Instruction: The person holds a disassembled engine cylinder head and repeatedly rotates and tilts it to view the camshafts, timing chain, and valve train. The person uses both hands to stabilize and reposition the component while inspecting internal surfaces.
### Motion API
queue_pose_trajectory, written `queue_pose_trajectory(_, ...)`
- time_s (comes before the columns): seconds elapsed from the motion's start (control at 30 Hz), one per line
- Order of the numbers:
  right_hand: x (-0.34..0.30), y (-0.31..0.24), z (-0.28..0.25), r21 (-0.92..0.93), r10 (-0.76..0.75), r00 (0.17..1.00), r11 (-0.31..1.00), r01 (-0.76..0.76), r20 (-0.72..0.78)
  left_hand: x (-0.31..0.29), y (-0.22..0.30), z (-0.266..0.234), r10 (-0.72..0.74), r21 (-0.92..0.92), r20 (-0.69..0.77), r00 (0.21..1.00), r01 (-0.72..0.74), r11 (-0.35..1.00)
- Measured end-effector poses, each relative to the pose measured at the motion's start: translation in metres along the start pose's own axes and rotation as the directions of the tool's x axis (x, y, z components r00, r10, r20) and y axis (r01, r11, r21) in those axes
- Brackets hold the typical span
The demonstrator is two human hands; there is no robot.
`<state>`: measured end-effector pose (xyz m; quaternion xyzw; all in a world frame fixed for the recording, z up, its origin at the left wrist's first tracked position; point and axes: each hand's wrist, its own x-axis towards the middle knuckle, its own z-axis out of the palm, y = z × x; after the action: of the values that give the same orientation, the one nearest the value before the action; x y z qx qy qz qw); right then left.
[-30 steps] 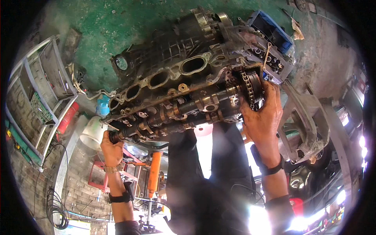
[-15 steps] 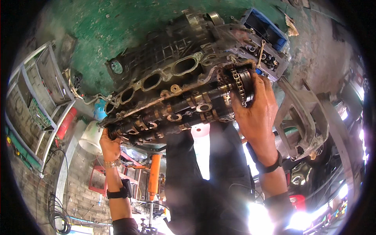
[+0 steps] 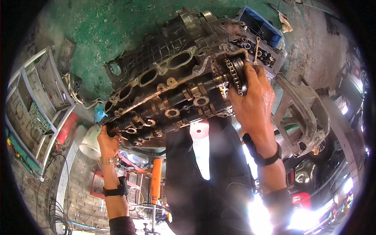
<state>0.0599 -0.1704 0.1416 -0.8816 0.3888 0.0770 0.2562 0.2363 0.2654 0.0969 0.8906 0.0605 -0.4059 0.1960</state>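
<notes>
Metal camshaft (image 3: 178, 100) is gripped by the curled left hand (image 3: 108, 141) and the wider-spread right hand (image 3: 254, 96).

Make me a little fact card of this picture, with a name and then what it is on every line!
Left hand: gripping the left end of a long, lumpy shaft
Right hand: thumb and fingers around the chain wheel at the other end
Chain: around the wheel
Behind the shaft: dark, greasy engine
Floor: green, scuffed
Far right: blue box, spanner nearby
Near left hand: white bucket
</notes>
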Motion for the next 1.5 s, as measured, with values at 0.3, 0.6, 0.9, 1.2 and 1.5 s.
queue_pose_trajectory(0.3,-0.004,0.001,-0.001,0.012,0.026,1.0,1.0,-0.026,0.011,-0.007,0.013,0.004,-0.031,-0.019,-0.043,0.999,0.03,0.999)
queue_pose_trajectory(0.6,-0.04,0.044,-0.007,0.293,0.1,0.995,0.952,-0.09,-0.021,-0.01,0.027,0.001,-0.168,-0.237,0.078,0.983,0.182,0.954)
queue_pose_trajectory(0.9,-0.135,0.078,0.033,0.564,0.513,0.792,0.564,-0.602,0.332,-0.008,0.035,0.001,-0.203,-0.226,0.075,0.976,0.215,0.95)
queue_pose_trajectory(1.2,-0.137,0.013,0.084,0.62,0.242,0.571,-0.257,-0.742,0.784,-0.001,0.024,-0.004,-0.158,-0.203,0.123,0.98,0.18,0.962)
queue_pose_trajectory(1.5,-0.139,-0.039,0.107,0.654,0.327,0.567,-0.331,-0.681,0.756,-0.005,0.014,-0.015,-0.163,-0.25,0.165,0.973,0.201,0.947)
